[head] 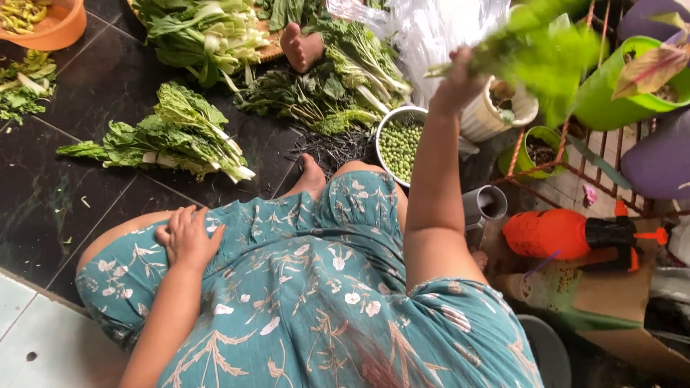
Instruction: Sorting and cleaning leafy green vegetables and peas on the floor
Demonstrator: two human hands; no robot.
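Note:
My right hand (456, 80) is raised and shut on a bunch of leafy green stems (535, 47), blurred, held above a steel bowl of green peas (399, 146). Resting flat on my knee, on the teal flowered dress, my left hand (188, 237) holds nothing and has its fingers apart. Piles of leafy greens lie on the dark tiled floor: one (169, 133) ahead of my left knee, one (338, 79) beyond my foot (310, 177).
Another person's foot (302, 44) rests among greens on a woven tray (208, 32). An orange bowl (44, 23) sits far left. To the right are green plant pots (611, 90), a white pot (496, 115), an orange spray bottle (568, 233), a grey cup (483, 207) and clear plastic (431, 32).

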